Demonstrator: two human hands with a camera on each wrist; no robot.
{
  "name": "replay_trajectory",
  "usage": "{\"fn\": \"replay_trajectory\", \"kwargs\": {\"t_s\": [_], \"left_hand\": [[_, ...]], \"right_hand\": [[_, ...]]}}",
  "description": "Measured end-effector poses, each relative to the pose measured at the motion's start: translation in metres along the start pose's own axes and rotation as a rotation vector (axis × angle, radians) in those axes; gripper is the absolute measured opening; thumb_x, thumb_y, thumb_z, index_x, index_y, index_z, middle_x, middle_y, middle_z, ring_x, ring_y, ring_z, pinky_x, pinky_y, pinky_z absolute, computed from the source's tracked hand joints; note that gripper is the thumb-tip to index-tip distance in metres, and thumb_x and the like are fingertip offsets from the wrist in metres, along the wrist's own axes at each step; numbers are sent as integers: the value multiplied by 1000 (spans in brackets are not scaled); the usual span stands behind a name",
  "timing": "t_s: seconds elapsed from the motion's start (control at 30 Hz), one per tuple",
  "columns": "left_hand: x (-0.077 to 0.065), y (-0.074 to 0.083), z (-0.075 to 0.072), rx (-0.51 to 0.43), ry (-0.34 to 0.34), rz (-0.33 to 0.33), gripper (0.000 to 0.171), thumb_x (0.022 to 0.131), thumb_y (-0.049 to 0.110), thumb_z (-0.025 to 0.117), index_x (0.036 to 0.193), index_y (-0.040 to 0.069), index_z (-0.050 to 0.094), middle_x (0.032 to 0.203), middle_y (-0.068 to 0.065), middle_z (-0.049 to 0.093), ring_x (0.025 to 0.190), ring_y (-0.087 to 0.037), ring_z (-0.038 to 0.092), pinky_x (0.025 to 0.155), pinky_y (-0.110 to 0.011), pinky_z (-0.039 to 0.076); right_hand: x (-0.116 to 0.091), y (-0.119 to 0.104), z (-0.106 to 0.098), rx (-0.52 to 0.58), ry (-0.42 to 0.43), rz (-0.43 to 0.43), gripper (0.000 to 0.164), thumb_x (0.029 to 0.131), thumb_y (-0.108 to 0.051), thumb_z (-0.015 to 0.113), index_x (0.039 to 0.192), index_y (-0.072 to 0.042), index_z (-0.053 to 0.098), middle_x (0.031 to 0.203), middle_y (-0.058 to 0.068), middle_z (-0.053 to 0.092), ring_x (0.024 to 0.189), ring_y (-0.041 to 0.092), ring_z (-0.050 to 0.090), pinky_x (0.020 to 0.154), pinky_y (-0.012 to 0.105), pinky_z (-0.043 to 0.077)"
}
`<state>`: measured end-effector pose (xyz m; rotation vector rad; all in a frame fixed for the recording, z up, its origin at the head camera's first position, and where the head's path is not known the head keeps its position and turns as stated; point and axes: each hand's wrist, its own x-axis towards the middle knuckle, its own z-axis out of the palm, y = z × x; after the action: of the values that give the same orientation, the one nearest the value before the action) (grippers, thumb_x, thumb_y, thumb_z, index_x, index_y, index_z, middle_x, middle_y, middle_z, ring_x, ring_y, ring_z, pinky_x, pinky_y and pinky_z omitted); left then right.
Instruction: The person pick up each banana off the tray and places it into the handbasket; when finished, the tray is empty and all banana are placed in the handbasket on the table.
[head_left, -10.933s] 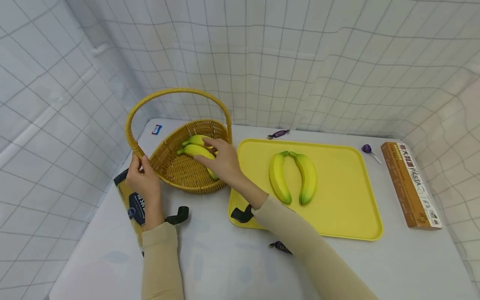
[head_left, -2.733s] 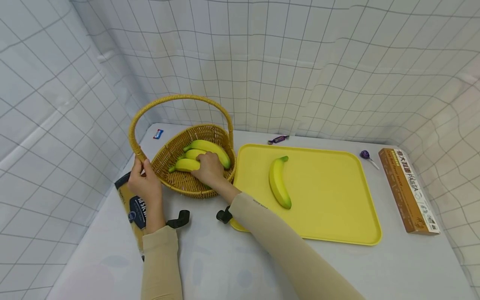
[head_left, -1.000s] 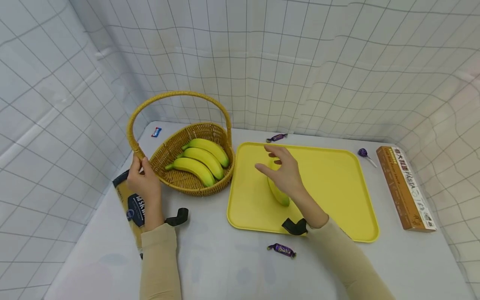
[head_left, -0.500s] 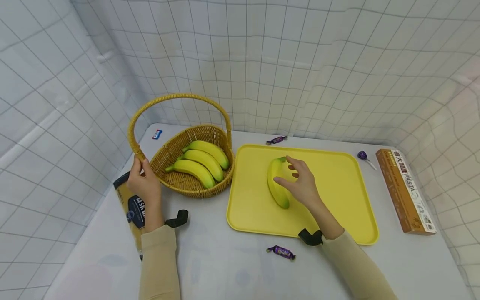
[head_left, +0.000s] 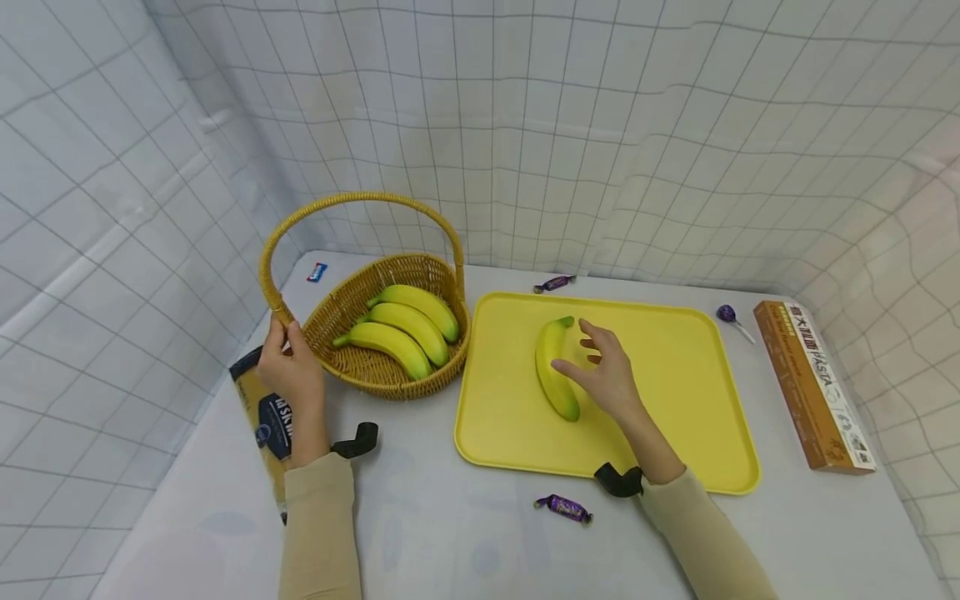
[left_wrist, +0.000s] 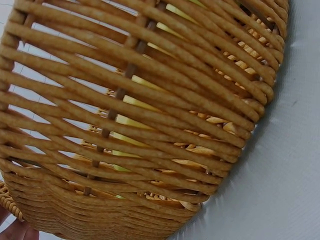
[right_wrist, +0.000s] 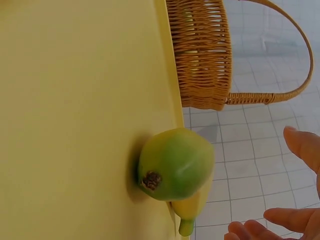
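My left hand (head_left: 291, 367) pinches the left foot of the wicker basket's (head_left: 390, 386) arched handle between thumb and fingers. Three yellow bananas (head_left: 405, 325) with green ends lie side by side in that basket. On the yellow tray (head_left: 675, 392) lies a single banana (head_left: 555, 371), stem pointing away. My right hand (head_left: 606, 375) hovers just right of this banana, thumb and fingers spread and holding nothing. In the right wrist view the banana's green tip (right_wrist: 175, 165) faces the camera, apart from the fingers. The left wrist view is mostly filled by the basket's woven wall (left_wrist: 125, 115).
A purple wrapped candy (head_left: 564, 508) lies before the tray and another (head_left: 555, 284) behind it. A lollipop (head_left: 733, 322) and a pasta box (head_left: 814, 386) are at the right. A blue-red wrapped sweet (head_left: 317, 272) and a dark-and-tan packet (head_left: 266, 417) lie by the basket.
Since the oldest frame, one banana has gone from tray to basket. My right hand has left the basket for the tray, hardly moving in the last half second. My left hand keeps its hold.
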<state>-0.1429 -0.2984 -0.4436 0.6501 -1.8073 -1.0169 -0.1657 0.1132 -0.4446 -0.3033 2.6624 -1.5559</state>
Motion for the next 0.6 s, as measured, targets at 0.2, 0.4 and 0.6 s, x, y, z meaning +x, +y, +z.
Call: {"fn": "replay_trajectory", "kwargs": {"t_s": [0.2, 0.4, 0.6], "left_hand": [[0, -1, -1, 5, 5, -2, 27, 99, 19, 55, 112, 4, 72, 109, -12, 73, 101, -22, 67, 72, -6, 41], [-1, 0, -1, 7, 5, -17, 27, 100, 21, 55, 118, 10, 72, 112, -8, 73, 103, -20, 67, 73, -7, 42], [-1, -1, 0, 5, 4, -23, 27, 100, 22, 55, 118, 11, 72, 112, -7, 73, 101, -18, 66, 73, -7, 42]], "right_hand": [[0, 1, 1, -9, 3, 9, 81, 84, -25, 77, 149, -1, 35, 148, 21, 38, 129, 38, 46, 105, 52, 41], [2, 6, 2, -17, -3, 31, 82, 84, -26, 77, 150, -1, 34, 148, 21, 39, 129, 38, 47, 105, 51, 41], [5, 14, 5, -30, -40, 83, 86, 84, -29, 77, 152, -3, 31, 149, 21, 37, 129, 39, 47, 105, 51, 42]]}}
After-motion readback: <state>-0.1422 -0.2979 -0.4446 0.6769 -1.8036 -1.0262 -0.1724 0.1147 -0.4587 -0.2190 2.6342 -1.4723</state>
